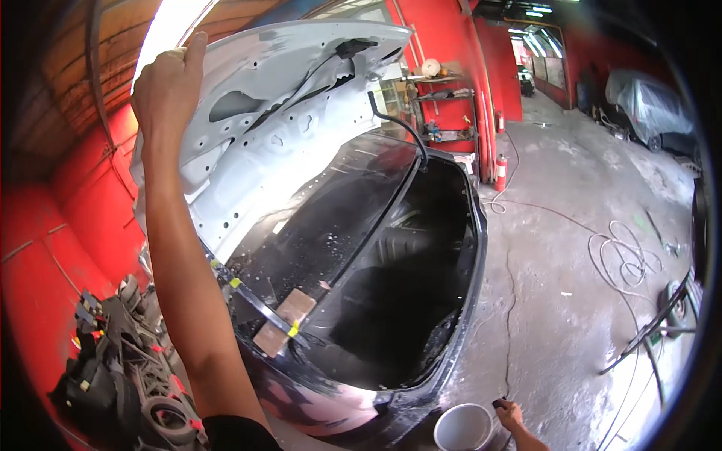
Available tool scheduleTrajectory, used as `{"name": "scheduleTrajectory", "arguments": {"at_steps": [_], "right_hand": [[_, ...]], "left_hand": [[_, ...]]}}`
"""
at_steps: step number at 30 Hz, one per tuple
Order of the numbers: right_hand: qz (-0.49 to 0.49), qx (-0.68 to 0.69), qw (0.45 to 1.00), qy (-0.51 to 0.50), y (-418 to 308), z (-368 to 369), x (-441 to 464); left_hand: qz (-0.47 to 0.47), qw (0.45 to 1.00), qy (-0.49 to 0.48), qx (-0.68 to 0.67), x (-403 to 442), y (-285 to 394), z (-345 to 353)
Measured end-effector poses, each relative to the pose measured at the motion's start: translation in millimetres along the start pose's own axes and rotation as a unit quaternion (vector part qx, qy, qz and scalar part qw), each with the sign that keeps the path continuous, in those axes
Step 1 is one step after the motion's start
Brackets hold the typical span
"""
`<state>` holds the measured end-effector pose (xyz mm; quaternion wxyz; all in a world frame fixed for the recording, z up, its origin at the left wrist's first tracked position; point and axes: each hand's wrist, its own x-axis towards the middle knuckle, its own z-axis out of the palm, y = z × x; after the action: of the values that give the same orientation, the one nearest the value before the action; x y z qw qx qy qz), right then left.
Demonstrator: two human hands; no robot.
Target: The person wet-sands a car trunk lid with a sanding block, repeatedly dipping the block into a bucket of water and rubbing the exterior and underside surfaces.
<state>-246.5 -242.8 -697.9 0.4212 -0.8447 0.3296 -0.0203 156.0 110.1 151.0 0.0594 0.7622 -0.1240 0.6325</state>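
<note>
My left hand (167, 84) is raised at the upper left, fingers closed round the edge of the raised trunk lid (248, 154), with the thumb pointing up. The lid's inner side is pale grey with cut-outs and holes. Below it lies the open trunk (398, 301) of a car, dark inside. At the bottom right, my right hand (513, 416) grips a small dark object (499, 404) whose kind I cannot make out. That hand is just right of a white bucket (462, 428). A brown block (295, 307) rests by the trunk's left side near yellow tape.
Car parts (124, 353) are piled on the left. Shelves (445, 98) and a fire extinguisher (501, 173) stand by the red wall. A coiled hose (624, 259) lies on the wet floor (549, 316), near a metal stand (662, 327). A plastic-covered car (650, 109) is parked behind.
</note>
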Motion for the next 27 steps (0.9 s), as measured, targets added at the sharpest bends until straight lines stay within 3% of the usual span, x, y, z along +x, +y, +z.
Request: {"name": "scheduleTrajectory", "arguments": {"at_steps": [6,8,9,12,16,17,27], "right_hand": [[-0.081,-0.022,0.995,-0.057,43,-52,92],[-0.171,0.069,0.981,-0.06,92,-64,130],[-0.139,0.032,0.985,-0.093,52,-119,118],[-0.141,0.14,0.972,-0.124,99,-159,152],[-0.072,0.128,0.981,-0.13,114,-221,185],[-0.125,0.132,0.98,-0.085,125,-215,201],[-0.167,0.179,0.949,-0.2,58,-243,260]], "left_hand": [[0.003,0.999,0.045,0.018,-76,88,-32],[0.005,0.996,0.085,-0.026,-120,129,-45],[0.002,0.996,0.093,-0.007,-137,134,-44],[0.071,0.986,0.15,0.001,-192,191,-55],[0.058,0.996,0.072,0.01,-243,226,-78],[0.046,0.997,0.054,0.011,-252,236,-83],[-0.028,0.999,-0.031,0.03,-265,254,-97]]}}
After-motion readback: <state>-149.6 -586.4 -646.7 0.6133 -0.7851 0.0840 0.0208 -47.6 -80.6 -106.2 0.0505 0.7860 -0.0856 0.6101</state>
